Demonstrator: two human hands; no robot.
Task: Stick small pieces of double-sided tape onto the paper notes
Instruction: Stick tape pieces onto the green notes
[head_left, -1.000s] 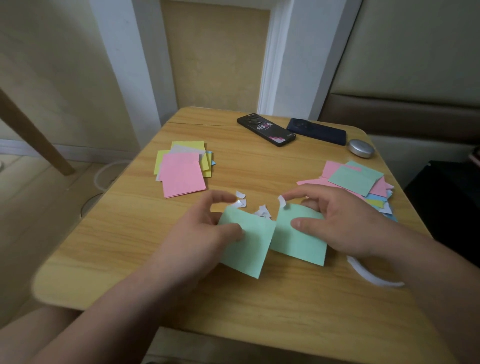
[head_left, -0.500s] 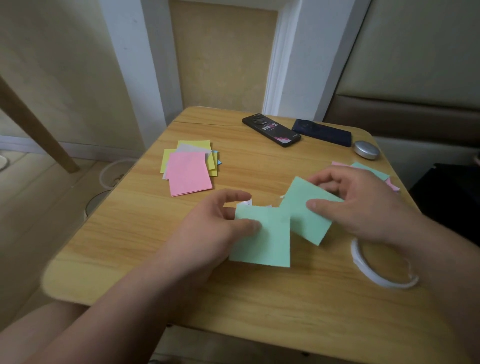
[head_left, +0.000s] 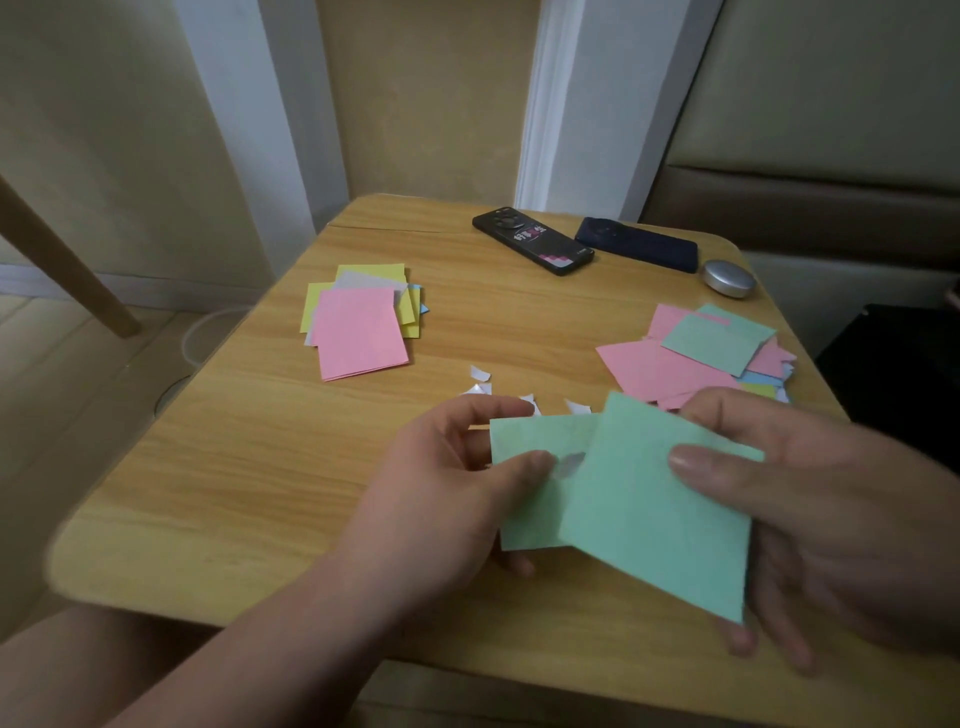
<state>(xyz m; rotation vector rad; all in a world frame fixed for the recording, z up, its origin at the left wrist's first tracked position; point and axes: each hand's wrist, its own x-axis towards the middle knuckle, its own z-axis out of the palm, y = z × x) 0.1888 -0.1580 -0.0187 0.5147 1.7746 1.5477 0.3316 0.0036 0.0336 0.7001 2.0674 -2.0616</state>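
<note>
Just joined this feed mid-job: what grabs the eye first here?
Front and centre, the left hand pinches a mint-green square paper note bearing a small grey tape patch, while the right hand holds a second mint-green paper note overlapping it. Behind lie a pink-topped stack of paper notes at left, a fanned pink-and-green note pile at right, and white paper scraps between them.

Two mint-green notes (head_left: 649, 514), a pink-topped stack (head_left: 358, 332) over yellow, white tape scraps (head_left: 480, 374), a wood-grain table (head_left: 260, 467).
</note>
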